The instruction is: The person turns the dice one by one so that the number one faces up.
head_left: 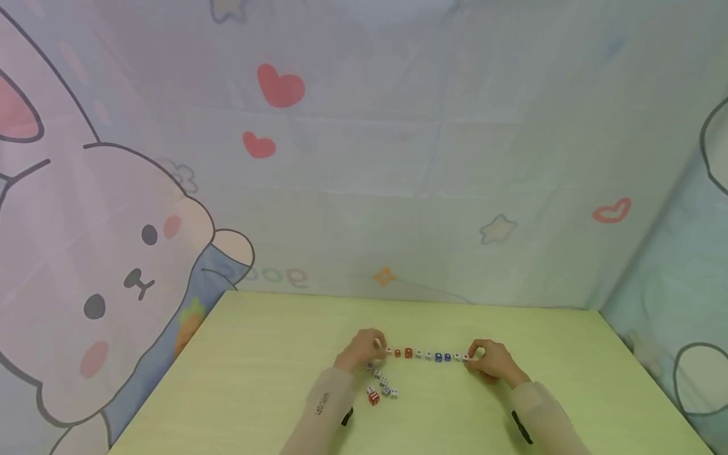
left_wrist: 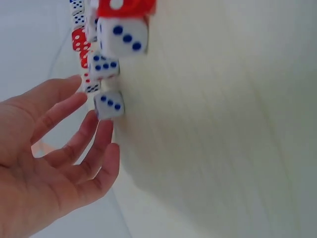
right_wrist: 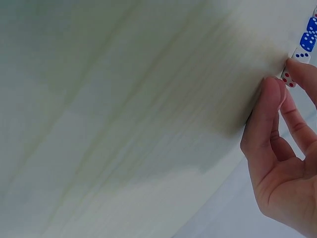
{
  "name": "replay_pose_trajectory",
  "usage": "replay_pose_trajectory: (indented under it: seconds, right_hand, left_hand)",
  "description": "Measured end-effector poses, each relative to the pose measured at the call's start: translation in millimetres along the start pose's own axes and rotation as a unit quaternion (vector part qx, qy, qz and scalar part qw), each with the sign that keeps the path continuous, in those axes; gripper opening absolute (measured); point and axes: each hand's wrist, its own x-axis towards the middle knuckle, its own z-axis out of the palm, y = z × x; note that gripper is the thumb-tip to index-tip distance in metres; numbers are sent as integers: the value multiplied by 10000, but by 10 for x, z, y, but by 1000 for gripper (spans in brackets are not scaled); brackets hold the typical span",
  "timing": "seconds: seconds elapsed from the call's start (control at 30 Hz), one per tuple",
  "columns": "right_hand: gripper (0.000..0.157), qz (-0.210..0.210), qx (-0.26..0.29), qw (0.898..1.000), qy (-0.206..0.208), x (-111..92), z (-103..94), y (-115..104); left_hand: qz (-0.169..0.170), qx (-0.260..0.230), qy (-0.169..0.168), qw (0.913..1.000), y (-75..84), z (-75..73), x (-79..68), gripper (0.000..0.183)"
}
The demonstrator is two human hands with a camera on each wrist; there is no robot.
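Observation:
A row of small dice, white, red (head_left: 408, 353) and blue (head_left: 438, 357), runs left to right across the table. My left hand (head_left: 364, 347) is at its left end, thumb and index fingertips right at the white end die (left_wrist: 92, 88), the other fingers loosely bent. At the opposite end, my right hand (head_left: 493, 361) pinches the white die with red dots (right_wrist: 289, 79) between thumb and index finger. Beside that one sits a white die with blue dots (right_wrist: 301, 55), then blue dice (right_wrist: 308, 41).
Several loose white dice (head_left: 383, 382) and a larger red die (head_left: 373, 397) lie in front of the row, near my left wrist. The pale table (head_left: 261, 354) meets a printed cloth backdrop (head_left: 364, 208) at its far edge.

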Motion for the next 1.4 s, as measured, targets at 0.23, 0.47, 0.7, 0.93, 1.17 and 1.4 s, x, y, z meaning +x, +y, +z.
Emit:
replay_pose_trajectory:
  seconds: [0.23, 0.47, 0.7, 0.93, 1.17, 1.4]
  right_hand:
    - [13, -3, -30, 10000, -71, -9, -23, -21]
    - [15, -12, -36, 9999, -136, -9, -58, -43]
    - [15, 36, -56, 9999, -122, 5, -52, -28]
    - [15, -24, 0, 9999, -140, -6, -50, -23]
    - [14, -75, 71, 9998, -167, -18, -43, -32]
    - [15, -38, 98, 9997, -204, -19, -31, -38]
  left_hand:
    - [233, 390, -551, 9974, -113, -173, -161, 8]
    - [133, 339, -573, 9977, -162, -275, -264, 10]
    - [310, 262, -353, 9986, -214, -234, -297, 10]
    - [299, 195, -239, 9991, -204, -193, -311, 7]
    - [243, 253, -131, 9993, -202, -180, -319, 6]
    - [227, 436, 239, 9985, -187, -152, -294, 8]
